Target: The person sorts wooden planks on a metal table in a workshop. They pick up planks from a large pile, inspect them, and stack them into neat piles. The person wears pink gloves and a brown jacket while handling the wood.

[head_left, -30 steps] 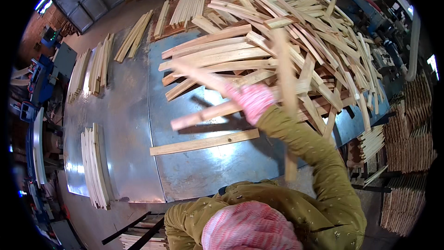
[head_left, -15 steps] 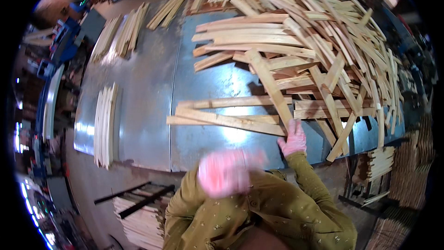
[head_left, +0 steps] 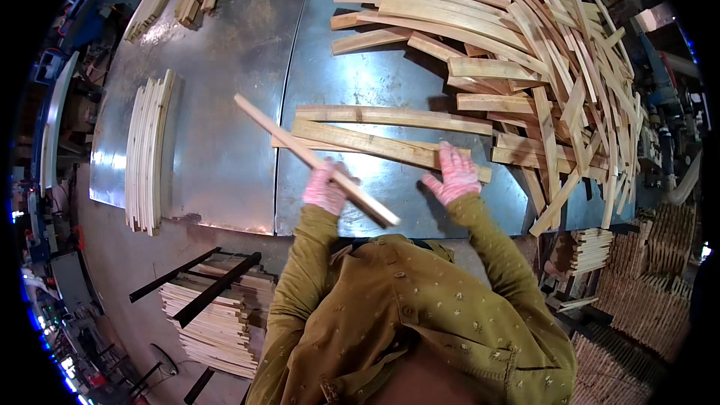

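Metal worktop [head_left: 225, 135] bears a heap of wooden slats [head_left: 525, 37] at two o'clock; a pale slat [head_left: 289, 141], aligned ten-to-four, sits clenched in the left hand [head_left: 325, 190], while a flat-lying slat [head_left: 367, 142] stretches toward ten o'clock from the nearer right hand [head_left: 457, 177], fingers [head_left: 448, 156] outspread over it.

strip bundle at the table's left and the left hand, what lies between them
In the head view, only metal tabletop lies between the strip bundle and the left hand, its seam running nearer the hand.
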The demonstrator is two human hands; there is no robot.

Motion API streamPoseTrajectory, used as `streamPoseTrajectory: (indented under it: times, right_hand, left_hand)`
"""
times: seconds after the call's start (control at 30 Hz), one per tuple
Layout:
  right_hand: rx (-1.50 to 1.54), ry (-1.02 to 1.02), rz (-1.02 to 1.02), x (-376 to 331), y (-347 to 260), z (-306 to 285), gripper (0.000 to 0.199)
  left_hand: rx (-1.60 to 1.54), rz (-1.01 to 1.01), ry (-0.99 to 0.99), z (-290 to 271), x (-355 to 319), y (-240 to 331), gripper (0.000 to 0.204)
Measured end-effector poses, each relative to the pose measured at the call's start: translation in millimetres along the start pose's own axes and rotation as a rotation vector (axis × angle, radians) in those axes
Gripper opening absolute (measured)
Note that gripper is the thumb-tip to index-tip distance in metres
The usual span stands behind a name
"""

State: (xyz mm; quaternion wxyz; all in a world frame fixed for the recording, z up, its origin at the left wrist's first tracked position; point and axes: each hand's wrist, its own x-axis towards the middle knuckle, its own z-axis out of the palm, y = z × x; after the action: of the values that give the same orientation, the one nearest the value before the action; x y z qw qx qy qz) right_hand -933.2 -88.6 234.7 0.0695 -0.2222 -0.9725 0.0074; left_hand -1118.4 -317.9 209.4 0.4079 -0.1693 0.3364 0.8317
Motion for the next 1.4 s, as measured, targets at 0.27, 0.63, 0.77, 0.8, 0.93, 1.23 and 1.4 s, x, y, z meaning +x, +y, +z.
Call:
streamPoseTrajectory:
  times: [0.27,0.63,0.77,0.8,0.93,1.23,1.4]
  right_hand:
    - [-0.042,-0.054,-0.163,38.2,5.5,-38.7,0.059]
    - [-0.103,0.465,-0.068,169.0,88.2,-155.9,0.065]
    - [-0.236,0.183,0.723,186.4,229.2,-162.7,0.077]
    - [-0.059,-0.061,0.921,187.6,236.8,-165.7,0.087]
    - [-0.024,-0.253,0.860,214.6,235.9,-145.1,0.080]
    - [0.884,-0.040,0.525,118.7,50.8,-66.0,0.067]
    - [0.402,-0.508,0.318,84.0,-106.9,-62.2,0.084]
  left_hand:
    - [1.764,0.174,0.385,6.4,-32.3,102.8,0.059]
    - [1.423,-0.164,-0.500,69.7,-20.6,93.8,0.042]
    - [0.993,-0.112,-0.331,38.7,-18.1,65.4,0.038]
    - [0.888,-0.089,-0.296,39.5,-19.9,61.3,0.038]
    - [0.732,-0.055,-0.144,49.5,-9.8,65.3,0.035]
    - [0.199,-0.008,-0.102,65.1,61.5,20.4,0.051]
    - [0.024,-0.179,-0.132,66.5,63.7,-6.4,0.059]
